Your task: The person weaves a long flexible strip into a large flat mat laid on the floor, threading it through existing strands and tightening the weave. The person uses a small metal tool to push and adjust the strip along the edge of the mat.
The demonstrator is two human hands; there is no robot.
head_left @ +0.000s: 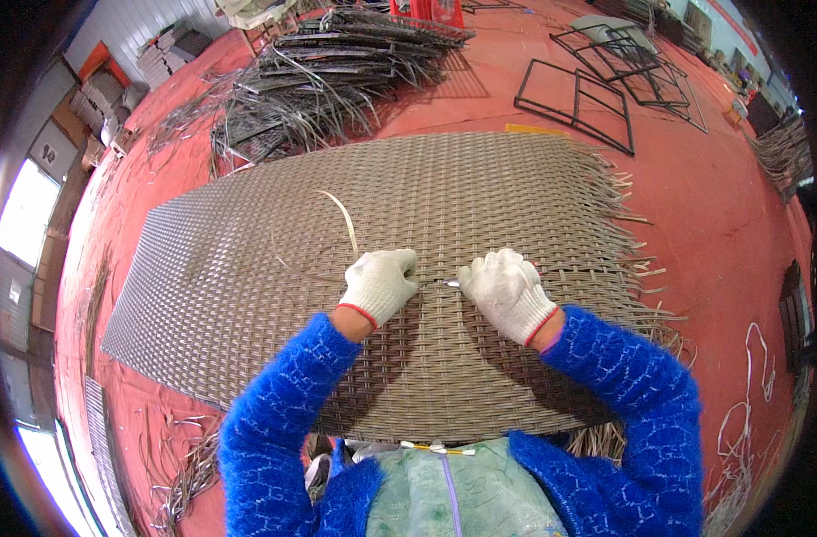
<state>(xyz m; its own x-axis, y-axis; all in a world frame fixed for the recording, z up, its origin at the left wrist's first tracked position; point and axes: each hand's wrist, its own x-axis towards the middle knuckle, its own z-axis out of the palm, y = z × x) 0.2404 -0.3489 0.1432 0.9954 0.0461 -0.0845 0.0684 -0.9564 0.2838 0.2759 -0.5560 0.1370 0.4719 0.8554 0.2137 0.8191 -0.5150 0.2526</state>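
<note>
A large woven rattan panel point(355, 394), grey-brown with frayed strand ends along its right edge, spreads out under both hands. My left hand point(380, 281), in a white knit glove with a red cuff, is closed in a pinch over the middle of the weave. From behind it a loose pale rattan strip point(344, 215) curves up and away. My right hand point(507, 291), gloved the same way, is a fist around a small tool with a metal tip point(451, 284). The tip points left toward my left hand, just at the weave. Its handle is hidden in my fist.
Behind the panel lies a heap of dark woven pieces point(310, 85) with loose strands. Black metal frames point(578, 103) rest on the red floor point(695, 215) at the far right. Strip scraps point(189, 474) lie at lower left, white cord point(744, 430) at right.
</note>
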